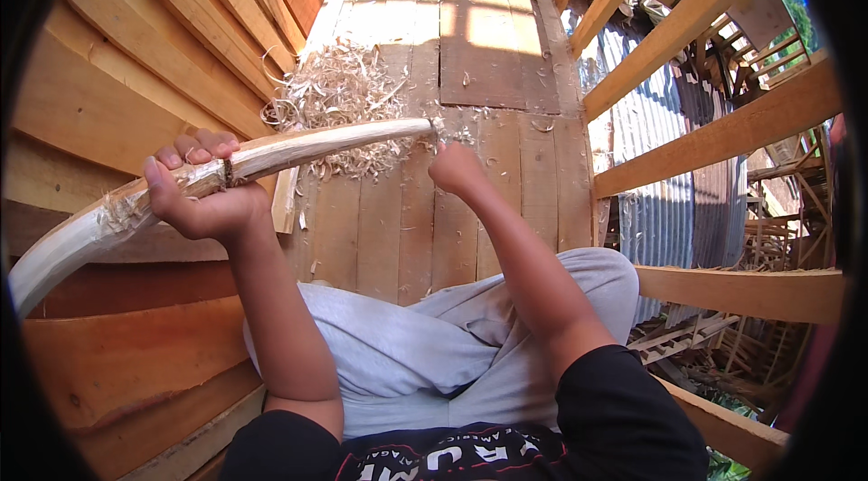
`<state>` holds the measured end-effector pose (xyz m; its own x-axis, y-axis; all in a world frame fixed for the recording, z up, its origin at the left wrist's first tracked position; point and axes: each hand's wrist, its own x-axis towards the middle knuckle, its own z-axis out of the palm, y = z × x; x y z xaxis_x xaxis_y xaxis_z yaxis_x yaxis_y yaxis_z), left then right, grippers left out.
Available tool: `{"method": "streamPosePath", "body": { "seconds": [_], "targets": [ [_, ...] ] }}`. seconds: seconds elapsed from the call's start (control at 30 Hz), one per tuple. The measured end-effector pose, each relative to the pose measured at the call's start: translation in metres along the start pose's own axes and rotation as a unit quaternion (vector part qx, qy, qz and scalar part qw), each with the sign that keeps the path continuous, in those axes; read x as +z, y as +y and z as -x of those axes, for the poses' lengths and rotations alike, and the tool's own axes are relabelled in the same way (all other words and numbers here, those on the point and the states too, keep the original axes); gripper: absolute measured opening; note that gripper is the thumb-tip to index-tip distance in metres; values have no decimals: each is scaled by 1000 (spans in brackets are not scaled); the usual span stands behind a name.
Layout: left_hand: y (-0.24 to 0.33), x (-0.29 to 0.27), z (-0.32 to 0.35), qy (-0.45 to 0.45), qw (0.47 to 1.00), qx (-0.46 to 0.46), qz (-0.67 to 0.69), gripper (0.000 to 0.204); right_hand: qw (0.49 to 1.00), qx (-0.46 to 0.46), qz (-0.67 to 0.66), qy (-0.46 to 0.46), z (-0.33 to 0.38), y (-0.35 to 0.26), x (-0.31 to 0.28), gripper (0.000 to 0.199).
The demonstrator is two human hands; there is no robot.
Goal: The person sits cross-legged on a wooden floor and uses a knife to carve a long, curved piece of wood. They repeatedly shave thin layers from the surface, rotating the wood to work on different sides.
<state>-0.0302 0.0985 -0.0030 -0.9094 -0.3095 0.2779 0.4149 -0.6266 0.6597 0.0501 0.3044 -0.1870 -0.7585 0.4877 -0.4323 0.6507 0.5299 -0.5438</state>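
Observation:
A long, curved, pale wooden pole (339,141), partly shaved, runs from the left edge to the middle of the view. My left hand (215,210) is wrapped round it from below, thumb and fingertips showing on top, close to a dark ring-like node. Rough, frayed fibres stick out of the pole left of that hand. My right hand (457,168) is closed in a fist just beneath the pole's right tip. A small dark thing shows between fist and tip, too small to name. Whatever the fist holds is mostly hidden.
A heap of curled wood shavings (339,92) lies on the plank floor (389,237) beyond the pole. Stacked boards (136,345) form a wall on the left. Wooden rails (723,133) stand on the right, with corrugated metal sheets (669,219) beyond. My crossed legs (389,336) are in front.

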Motion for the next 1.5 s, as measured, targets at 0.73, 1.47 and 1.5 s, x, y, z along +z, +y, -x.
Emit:
{"method": "streamPosePath", "body": {
  "seconds": [0.73,1.47,1.5],
  "targets": [
    [-1,1,0,-1,1000,2,-12,33,999,37,0,20,-17,18,4,40],
    [2,-10,-3,-25,1000,17,0,34,992,-13,120,-21,-10,10,1,37],
    [3,-13,-4,-23,999,24,-6,34,990,-13,131,-59,-4,0,-8,38]
  ]
}}
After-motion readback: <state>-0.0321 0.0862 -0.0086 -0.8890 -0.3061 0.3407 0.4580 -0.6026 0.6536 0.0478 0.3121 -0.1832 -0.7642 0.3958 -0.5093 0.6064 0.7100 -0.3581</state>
